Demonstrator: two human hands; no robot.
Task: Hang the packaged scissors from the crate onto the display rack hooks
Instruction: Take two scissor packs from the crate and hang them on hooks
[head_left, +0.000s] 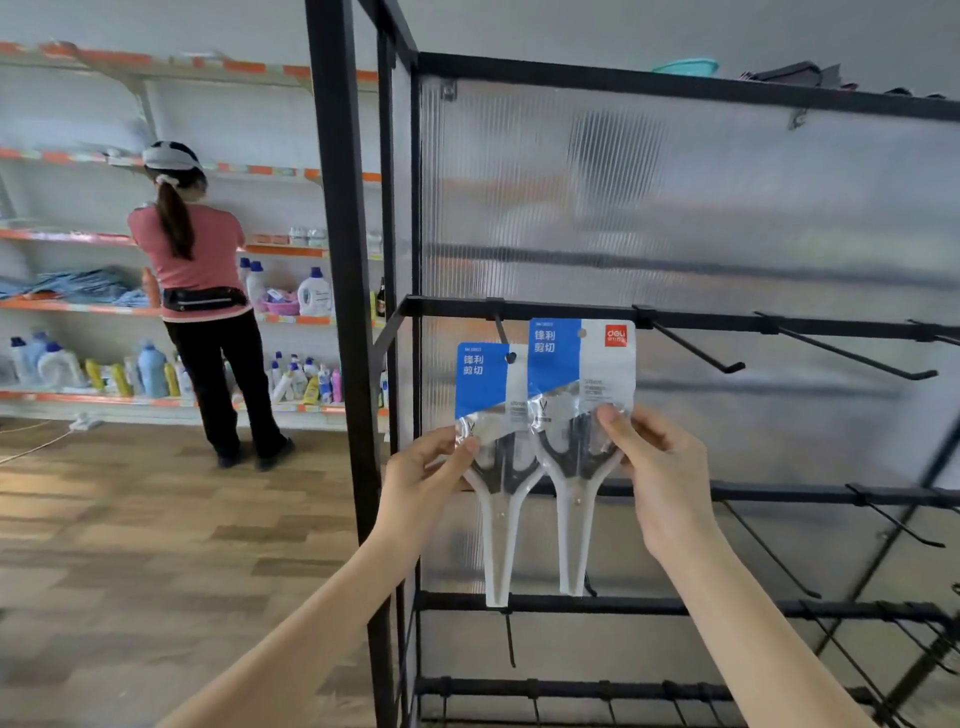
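Two packaged scissors with blue and white cards are raised in front of the black display rack (519, 307). The left pack (485, 384) has its hang hole on the tip of the leftmost hook (503, 332), and my left hand (423, 480) pinches its lower left edge. The right pack (579, 364) overlaps it and stands slightly higher, off any hook. My right hand (660, 473) pinches it at its right side. The crate is out of view.
Bare black hooks (696, 351) (852, 353) stick out from the same bar to the right, with more hooks on the lower bars (893, 519). A translucent ribbed panel (675, 208) backs the rack. A person in a pink top (202, 301) stands at store shelves far left.
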